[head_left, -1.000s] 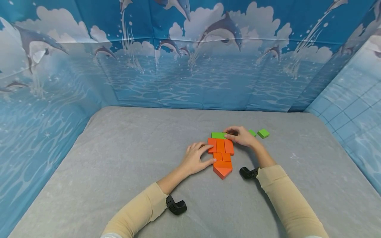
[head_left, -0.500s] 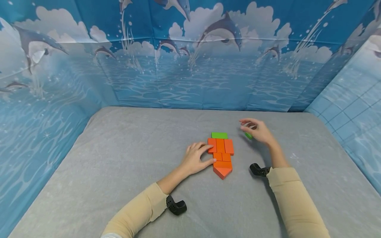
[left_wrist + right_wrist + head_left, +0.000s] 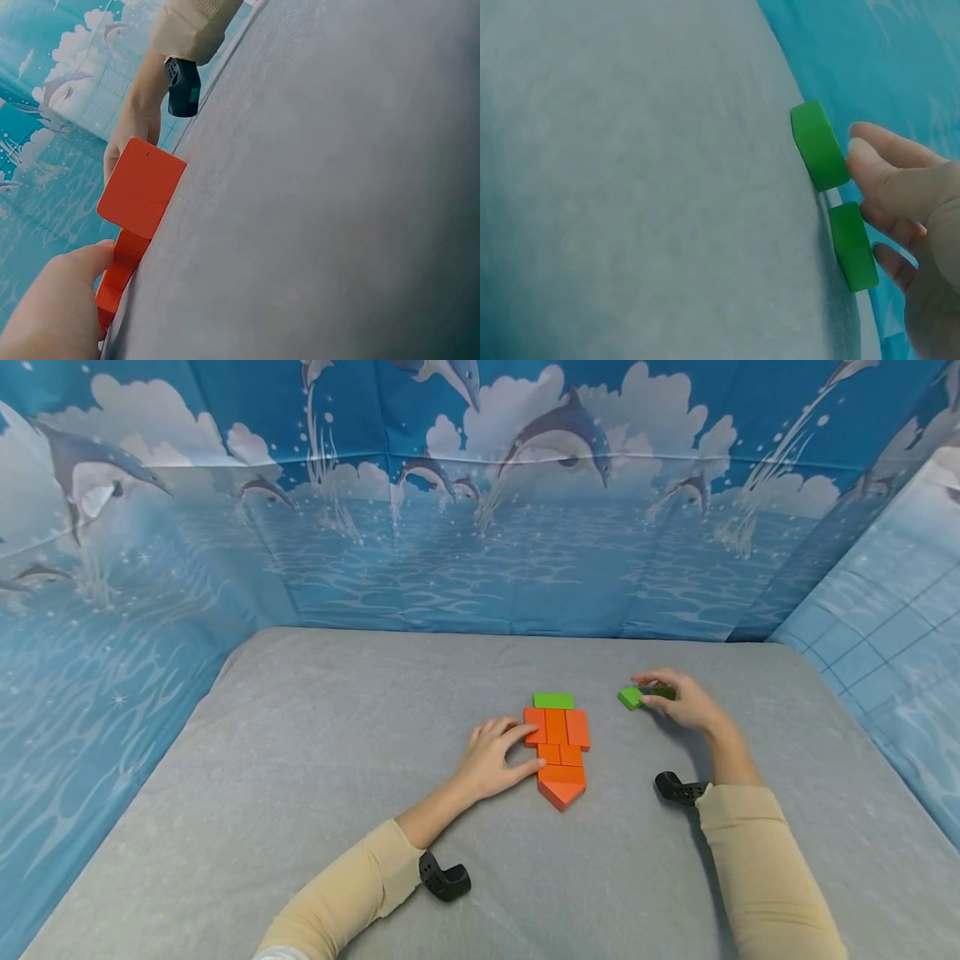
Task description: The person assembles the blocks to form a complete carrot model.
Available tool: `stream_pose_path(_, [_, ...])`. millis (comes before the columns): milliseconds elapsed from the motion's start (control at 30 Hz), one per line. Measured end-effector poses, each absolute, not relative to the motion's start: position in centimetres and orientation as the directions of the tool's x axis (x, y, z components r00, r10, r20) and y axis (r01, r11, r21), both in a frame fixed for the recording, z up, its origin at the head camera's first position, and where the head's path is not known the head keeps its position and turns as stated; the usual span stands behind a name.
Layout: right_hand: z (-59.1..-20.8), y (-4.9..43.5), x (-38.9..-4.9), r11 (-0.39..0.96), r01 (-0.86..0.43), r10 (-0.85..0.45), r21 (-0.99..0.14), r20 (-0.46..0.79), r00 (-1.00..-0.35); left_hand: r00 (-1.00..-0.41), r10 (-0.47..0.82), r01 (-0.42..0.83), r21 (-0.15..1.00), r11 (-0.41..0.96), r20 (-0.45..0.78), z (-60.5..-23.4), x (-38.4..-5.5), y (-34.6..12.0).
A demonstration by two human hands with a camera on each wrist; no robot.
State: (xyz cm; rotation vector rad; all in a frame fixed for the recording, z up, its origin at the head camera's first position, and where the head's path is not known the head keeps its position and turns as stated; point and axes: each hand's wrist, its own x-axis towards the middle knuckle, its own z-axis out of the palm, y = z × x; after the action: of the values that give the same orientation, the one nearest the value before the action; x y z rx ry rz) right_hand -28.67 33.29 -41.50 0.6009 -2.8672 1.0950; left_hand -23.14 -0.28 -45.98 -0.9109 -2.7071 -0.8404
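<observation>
In the head view, orange blocks (image 3: 556, 727) lie flat against one another, with a triangular-ended orange block (image 3: 561, 785) nearest the person. A green rectangular block (image 3: 553, 701) abuts their far side. My left hand (image 3: 489, 763) rests at their left side, index fingertip and thumb touching the orange blocks; the left wrist view shows the thumb at an orange side. My right hand (image 3: 688, 702) is over two loose green blocks. Its thumb tip is by the left one (image 3: 630, 698); the right one (image 3: 665, 692) is partly hidden under the fingers. No firm grip shows.
Grey cloth (image 3: 322, 735) covers the table. A blue dolphin-print curtain (image 3: 450, 552) stands along the back and sides. A black wrist device (image 3: 446, 877) sits on the left wrist, another black device (image 3: 680, 789) on the right.
My right hand has let go of the green rectangular block, left it against the orange ones and moved right to the loose green blocks. My left hand has stayed still.
</observation>
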Motion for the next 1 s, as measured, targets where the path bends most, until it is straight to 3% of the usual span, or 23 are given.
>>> stream_pose_path(267, [-41.9,33.4,-29.0,0.729,-0.353,-0.362,-0.586,0.107,-0.926,-0.800,0.506,0.599,0.459,0.656,0.322,-45.8,-23.2,-0.3])
stream_pose_path(600, [-42.3,33.1,-29.4,0.738,-0.421,-0.373,-0.528,0.200,-0.906,-0.800,0.507,0.599,0.461,0.654,0.320,-45.9,-23.2,-0.3])
stream_pose_path(1000, [-41.4,28.7,-30.8,0.730,-0.351,-0.321,-0.587,0.159,-0.934,-0.802,0.508,0.597,0.464,0.655,0.315,-45.9,-23.1,-0.4])
